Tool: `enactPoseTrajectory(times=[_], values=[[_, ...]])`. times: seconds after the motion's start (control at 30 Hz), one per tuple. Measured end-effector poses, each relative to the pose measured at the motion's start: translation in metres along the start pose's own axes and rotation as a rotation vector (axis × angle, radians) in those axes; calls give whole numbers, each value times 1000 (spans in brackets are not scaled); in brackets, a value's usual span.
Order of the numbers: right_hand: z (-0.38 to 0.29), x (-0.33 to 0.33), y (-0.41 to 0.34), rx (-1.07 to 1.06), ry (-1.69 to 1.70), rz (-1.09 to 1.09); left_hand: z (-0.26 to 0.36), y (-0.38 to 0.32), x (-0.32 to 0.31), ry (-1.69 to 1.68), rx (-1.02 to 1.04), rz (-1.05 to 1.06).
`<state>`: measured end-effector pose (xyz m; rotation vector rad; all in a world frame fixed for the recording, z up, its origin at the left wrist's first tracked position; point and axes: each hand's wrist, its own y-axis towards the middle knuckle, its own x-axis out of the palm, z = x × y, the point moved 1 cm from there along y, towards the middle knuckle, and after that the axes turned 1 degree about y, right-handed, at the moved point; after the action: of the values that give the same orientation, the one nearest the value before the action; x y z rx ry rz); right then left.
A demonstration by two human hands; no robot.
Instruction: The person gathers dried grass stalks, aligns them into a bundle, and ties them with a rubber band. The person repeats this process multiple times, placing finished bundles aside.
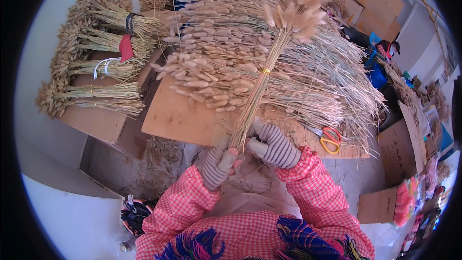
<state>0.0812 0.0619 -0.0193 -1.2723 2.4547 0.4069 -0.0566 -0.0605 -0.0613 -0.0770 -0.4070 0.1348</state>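
A bundle of dried bunny-tail grass [276,52] slants up and away from me, its fluffy heads at the far end. A gold twist tie [266,71] rings its stems near the middle. My left hand [221,164], in a striped fingerless glove, is closed around the lower stem ends. Just right of the stems, my right hand [272,144], gloved alike, has its fingers curled by the bundle; whether they pinch something is hidden. Beyond both hands, a wide heap of loose bunny-tail stems [223,57] covers much of a wooden board [180,115].
Scissors [326,139] with red and yellow handles lie at the board's right front. Tied bundles [104,94] rest on a cardboard box [97,122] at left, with a red cloth [126,48] on them. More cardboard boxes [377,206] stand at right. Plant scraps [158,162] litter the floor.
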Motion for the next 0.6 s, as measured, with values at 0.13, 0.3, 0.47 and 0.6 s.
enactPoseTrajectory(times=[0.13, 0.3, 0.47, 0.6], values=[[-11, -5, -17, -77, -87, 64, 3, -1, 2, -30, 72, -38], [-26, -13, -24, -150, -384, 59, 2, 0, 8, -31, 39, -127], [-40, -6, -34, -236, -568, 238, -8, 10, 6, 103, 27, -103], [-47, 8, -35, -607, -1122, 273, -18, 17, 11, 405, 479, -42]])
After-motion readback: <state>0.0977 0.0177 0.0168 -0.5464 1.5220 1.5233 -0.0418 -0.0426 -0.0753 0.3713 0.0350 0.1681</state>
